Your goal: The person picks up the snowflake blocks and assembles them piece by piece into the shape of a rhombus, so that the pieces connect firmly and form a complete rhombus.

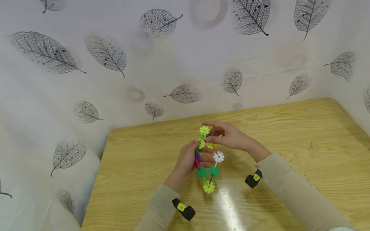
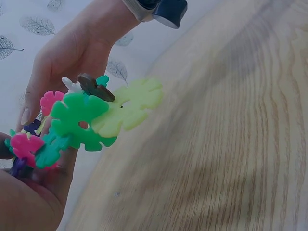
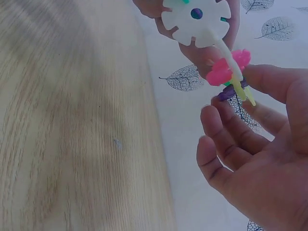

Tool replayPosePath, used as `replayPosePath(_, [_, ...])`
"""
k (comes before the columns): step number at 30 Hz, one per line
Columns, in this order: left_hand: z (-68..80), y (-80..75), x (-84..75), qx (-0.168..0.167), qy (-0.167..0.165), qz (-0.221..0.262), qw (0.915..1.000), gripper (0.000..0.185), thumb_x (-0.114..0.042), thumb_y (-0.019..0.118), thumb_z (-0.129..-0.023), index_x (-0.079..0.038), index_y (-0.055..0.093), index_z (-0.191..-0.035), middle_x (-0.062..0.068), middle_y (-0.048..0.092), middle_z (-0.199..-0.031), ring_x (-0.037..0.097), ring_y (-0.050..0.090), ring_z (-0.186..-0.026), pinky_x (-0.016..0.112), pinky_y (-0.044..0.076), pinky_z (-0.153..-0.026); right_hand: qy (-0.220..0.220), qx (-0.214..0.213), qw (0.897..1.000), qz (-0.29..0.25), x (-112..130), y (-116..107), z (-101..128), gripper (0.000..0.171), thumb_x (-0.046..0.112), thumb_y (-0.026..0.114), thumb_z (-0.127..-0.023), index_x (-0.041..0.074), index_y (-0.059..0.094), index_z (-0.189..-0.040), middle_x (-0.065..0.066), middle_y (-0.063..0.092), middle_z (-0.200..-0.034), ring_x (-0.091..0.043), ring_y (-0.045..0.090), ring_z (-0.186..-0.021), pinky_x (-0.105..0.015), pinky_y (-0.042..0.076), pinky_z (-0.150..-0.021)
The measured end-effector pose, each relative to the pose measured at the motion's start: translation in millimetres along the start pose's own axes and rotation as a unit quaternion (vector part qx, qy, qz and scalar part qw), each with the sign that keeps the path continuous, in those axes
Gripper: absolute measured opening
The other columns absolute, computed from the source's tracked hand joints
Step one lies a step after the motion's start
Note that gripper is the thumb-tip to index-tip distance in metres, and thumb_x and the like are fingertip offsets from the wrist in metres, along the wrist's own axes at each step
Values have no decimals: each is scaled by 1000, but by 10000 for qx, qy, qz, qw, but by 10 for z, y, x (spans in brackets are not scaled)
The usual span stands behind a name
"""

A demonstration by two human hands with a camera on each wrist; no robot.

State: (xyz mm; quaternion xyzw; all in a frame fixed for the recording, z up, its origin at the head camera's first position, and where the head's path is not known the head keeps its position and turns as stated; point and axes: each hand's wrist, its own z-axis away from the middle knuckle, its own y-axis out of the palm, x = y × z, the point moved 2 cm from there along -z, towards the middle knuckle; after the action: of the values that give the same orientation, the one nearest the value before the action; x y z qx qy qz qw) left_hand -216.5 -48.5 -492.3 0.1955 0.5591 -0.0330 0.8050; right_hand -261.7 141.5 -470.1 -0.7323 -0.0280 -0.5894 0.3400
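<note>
A loop of interlocking plastic snowflake discs (image 1: 218, 156) is held up over the table between both hands. Its pieces are yellow, green, white, pink, purple and brown. The left hand (image 1: 187, 160) grips the loop's left side, with fingers curled behind it. At the top, the right hand (image 1: 227, 137) pinches the loop between thumb and forefinger near the yellow discs (image 1: 204, 130). In the right wrist view, a purple disc (image 3: 231, 91) sits by those fingertips, below a pink disc (image 3: 228, 67). A green disc (image 2: 79, 120) and a pale yellow one (image 2: 130, 106) stick out in the left wrist view.
The wooden table (image 1: 126, 180) lies under the hands, its far edge against a white leaf-print cloth (image 1: 198, 57) that also hangs at both sides. A black wrist camera (image 1: 184, 209) is on the left sleeve and another (image 1: 253, 178) on the right.
</note>
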Motion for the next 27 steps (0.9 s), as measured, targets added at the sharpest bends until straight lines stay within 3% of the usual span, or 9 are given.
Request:
replayPosePath(3, [-6,-2,3,22,-17,-24,10000,33,-28,36,-115,-3,52,-130,1,75,-91,13,77,-67,26,66,-61,-31,61,10000,-11,-5,-2,-1,55,17,65,-106,14,48,-158,-15,73,-116,-40,69,-99,-35,58,-80])
replayPosePath(6, [-6,-3,6,63,7,-68,10000,33,-27,36,-115,-3,52,-131,1,75,-92,13,78,-67,27,66,-62,14,111,9998,-143,-8,2,-1,53,18,63,-107,14,48,-158,-16,71,-115,-46,66,-97,-45,60,-80])
replayPosePath(10, [-11,0,4,64,48,-117,9999,32,-27,36,-115,-3,52,-130,2,75,-92,14,78,-68,28,66,-62,55,106,9992,-382,-3,12,0,52,14,61,-107,12,49,-157,-18,70,-113,-36,69,-95,-62,61,-87])
replayPosePath(12, [-15,3,0,35,49,-134,9999,31,-27,37,-115,-4,53,-127,2,74,-91,14,77,-67,28,66,-62,52,83,9989,-455,-2,19,-2,51,12,60,-108,10,49,-157,-17,71,-111,-26,70,-95,-60,62,-89])
replayPosePath(16, [-23,18,-11,8,30,-133,9999,28,-26,37,-115,-5,53,-123,2,74,-90,14,77,-65,27,66,-61,-50,20,9989,-460,4,27,-6,48,10,60,-108,7,50,-155,-16,72,-109,-16,69,-93,-44,64,-87])
replayPosePath(20, [-25,21,-9,10,19,-128,9999,28,-27,35,-115,-6,52,-121,2,74,-90,13,76,-64,27,66,-61,-103,-53,9992,-375,11,39,4,49,12,60,-108,6,50,-155,-17,73,-113,-21,69,-100,-36,61,-90])
replayPosePath(24, [-21,16,-1,-13,24,-179,9998,30,-27,36,-115,-5,52,-125,1,74,-89,13,76,-65,27,66,-61,-78,-127,9993,-335,1,49,16,52,14,59,-109,3,46,-158,-20,71,-128,-30,70,-113,-37,59,-99])
replayPosePath(27, [-24,10,7,-40,29,-210,9998,31,-28,37,-115,-5,52,-127,0,74,-86,13,77,-66,28,66,-62,-21,-185,9994,-290,-3,49,25,53,15,58,-110,3,44,-159,-20,71,-129,-30,70,-114,-39,58,-101])
